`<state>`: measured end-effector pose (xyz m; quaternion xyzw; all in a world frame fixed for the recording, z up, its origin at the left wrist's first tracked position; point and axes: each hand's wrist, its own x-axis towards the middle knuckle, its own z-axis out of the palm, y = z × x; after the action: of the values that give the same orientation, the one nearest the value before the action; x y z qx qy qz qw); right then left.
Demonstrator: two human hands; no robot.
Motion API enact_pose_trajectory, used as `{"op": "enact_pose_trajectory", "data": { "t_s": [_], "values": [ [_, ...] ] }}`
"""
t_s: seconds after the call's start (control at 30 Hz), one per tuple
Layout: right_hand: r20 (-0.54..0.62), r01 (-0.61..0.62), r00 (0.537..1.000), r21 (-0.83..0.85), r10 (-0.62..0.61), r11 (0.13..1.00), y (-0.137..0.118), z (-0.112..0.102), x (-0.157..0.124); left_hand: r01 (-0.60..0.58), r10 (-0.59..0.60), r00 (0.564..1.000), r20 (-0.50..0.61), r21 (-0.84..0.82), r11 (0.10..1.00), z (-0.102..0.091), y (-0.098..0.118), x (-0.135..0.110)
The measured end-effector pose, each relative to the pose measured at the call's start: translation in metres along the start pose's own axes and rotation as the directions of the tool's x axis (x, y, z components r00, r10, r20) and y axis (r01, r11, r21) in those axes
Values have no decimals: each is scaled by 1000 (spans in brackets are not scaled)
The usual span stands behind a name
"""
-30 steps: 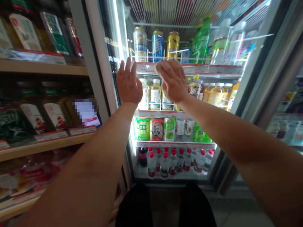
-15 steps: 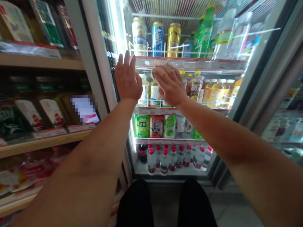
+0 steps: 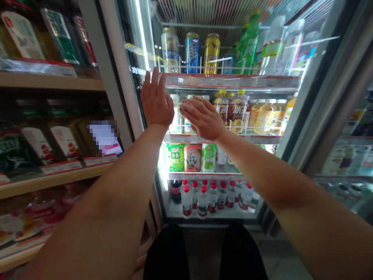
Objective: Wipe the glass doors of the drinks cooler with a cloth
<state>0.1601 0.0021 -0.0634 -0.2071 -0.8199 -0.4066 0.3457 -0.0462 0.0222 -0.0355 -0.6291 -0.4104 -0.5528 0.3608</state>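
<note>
I face a lit drinks fridge with a glass door (image 3: 271, 50). My left hand (image 3: 157, 102) lies flat on the glass near the door's left edge, fingers spread and pointing up. My right hand (image 3: 204, 118) presses on the glass just to its right, fingers pointing left. A small pale cloth (image 3: 182, 109) shows under its fingertips. Behind the glass, tall cans (image 3: 192, 52) stand on the top shelf. Tea bottles (image 3: 237, 111) fill the shelf at hand height.
Green and pink cartons (image 3: 192, 157) and red-capped water bottles (image 3: 204, 198) fill the lower fridge shelves. Wooden store shelves (image 3: 52, 83) with packaged goods run along the left. A metal door frame (image 3: 329, 97) slants on the right. My dark trousers (image 3: 204, 256) show at the bottom.
My right hand slid down and to the left across the glass with the cloth, from the top shelf's edge to the bottle shelf. The left hand stayed in place.
</note>
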Motion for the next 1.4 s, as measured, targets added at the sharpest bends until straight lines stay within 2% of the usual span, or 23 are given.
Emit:
{"op": "enact_pose_trajectory", "data": {
  "t_s": [0.07,0.13,0.23,0.3,0.37,0.43,0.5,0.53,0.57,0.6,0.67,0.73,0.8,0.87,0.93,1.03,1.1,1.13,1.2,1.27,1.3,1.33,1.4],
  "values": [
    [29,51,998,7,-51,999,-2,1,-2,13,-13,1000,16,-13,1000,-1,1,1],
    [-44,-52,998,13,52,999,-1,3,-2,16,-15,1000,19,-15,1000,-1,2,1],
    [-200,-258,943,59,264,964,1,8,0,5,-4,1000,16,-13,1000,-1,2,-5],
    [-234,-302,921,75,311,950,2,9,1,-13,14,1000,28,-27,1000,-1,0,-16],
    [-168,-203,963,52,209,978,1,10,0,-33,34,998,49,-40,999,-2,-3,-32],
    [-9,71,997,40,-71,997,-1,11,-3,-37,40,996,74,-48,998,-3,-7,-49],
    [142,332,930,71,-339,941,-4,13,-7,-28,32,996,84,-50,998,-3,-9,-64],
    [175,389,901,80,-397,918,-5,15,-8,-28,31,996,82,-44,999,-2,-10,-70],
    [171,385,905,69,-391,921,-6,16,-9,-28,31,997,75,-38,999,-2,-10,-75],
    [126,320,938,39,-322,947,-8,18,-10,-28,30,997,65,-34,999,-2,-10,-79],
    [-60,60,996,-23,-61,998,-10,20,-10,-22,24,998,54,-38,999,-2,-9,-83],
    [-258,-219,944,-29,204,975,-13,20,-9,-17,20,998,57,-55,998,-3,-8,-86],
    [-322,-328,896,-18,305,945,-15,20,-10,-15,19,998,56,-65,998,-3,-8,-86],
    [-240,-222,948,-36,207,974,-17,20,-13,-14,17,999,48,-58,998,-2,-8,-87],
    [-94,36,995,-48,-41,998,-18,22,-19,-19,21,999,37,-39,999,-1,-9,-87],
    [50,391,920,-31,-389,920,-18,26,-27,-31,32,999,30,-11,999,1,-10,-87],
    [63,448,893,-25,-446,893,-17,26,-31,-33,33,999,26,-4,999,0,-10,-87],
    [43,411,911,-32,-409,911,-17,25,-33,-33,33,999,25,-7,999,0,-9,-87],
    [-57,198,978,-67,-201,978,-16,20,-40,-29,29,999,26,-19,999,-1,-8,-87],
    [-180,-73,982,-84,57,994,-15,16,-52,-21,22,999,36,-34,999,-2,-8,-87],
    [-207,-139,971,-81,120,987,-15,15,-59,-16,17,999,42,-42,999,-3,-7,-86],
    [-196,-130,974,-72,113,989,-15,14,-66,-8,10,999,48,-48,999,-3,-7,-86],
    [-77,71,994,-25,-73,997,-15,13,-78,6,-3,998,56,-56,998,-3,-7,-86]
  ]
}}
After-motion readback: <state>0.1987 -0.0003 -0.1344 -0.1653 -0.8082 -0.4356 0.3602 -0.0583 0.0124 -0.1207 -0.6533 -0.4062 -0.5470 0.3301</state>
